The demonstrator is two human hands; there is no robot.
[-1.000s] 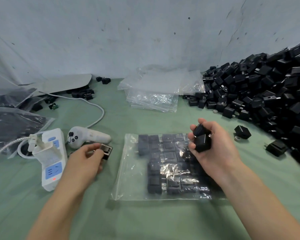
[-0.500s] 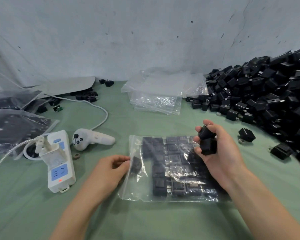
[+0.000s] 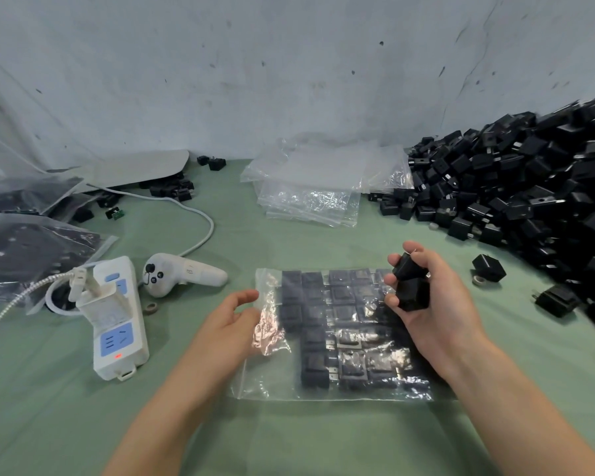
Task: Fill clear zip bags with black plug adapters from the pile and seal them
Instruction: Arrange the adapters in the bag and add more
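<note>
Our right hand (image 3: 437, 304) sits over the far right corner of the clear zip bag (image 3: 265, 383), with its fingers curled round two black plug adapters. The upper adapter (image 3: 406, 266) is pinched between thumb and forefinger, and the lower adapter (image 3: 413, 295) is cupped by the remaining fingers against the palm. Beneath those fingers the bag lies flat on the green cloth (image 3: 323, 441). The packed adapters (image 3: 315, 369) inside it are lined up in rows that fill its right and middle parts. Our left hand (image 3: 231, 324) reaches the bag's left edge, where the film is crinkled and bare. The thumb is raised a little apart from the loosely bent fingers, whose tips meet the plastic. The glare on the film keeps us from telling whether they pinch it or only touch it. Beyond the right fingertips and further right, the pile of adapters (image 3: 529, 187) slopes up against the wall. A loose adapter (image 3: 489, 267) lies just to the right of the right knuckles, apart from the pile. Straight ahead of both sets of fingertips, near the wall, lies a stack of empty bags (image 3: 310, 197). To the left of our left fingers lie a white controller (image 3: 182, 278) and a white power strip (image 3: 117, 324) with a plug in it. Beyond them to the left are filled bags (image 3: 31, 255).
</note>
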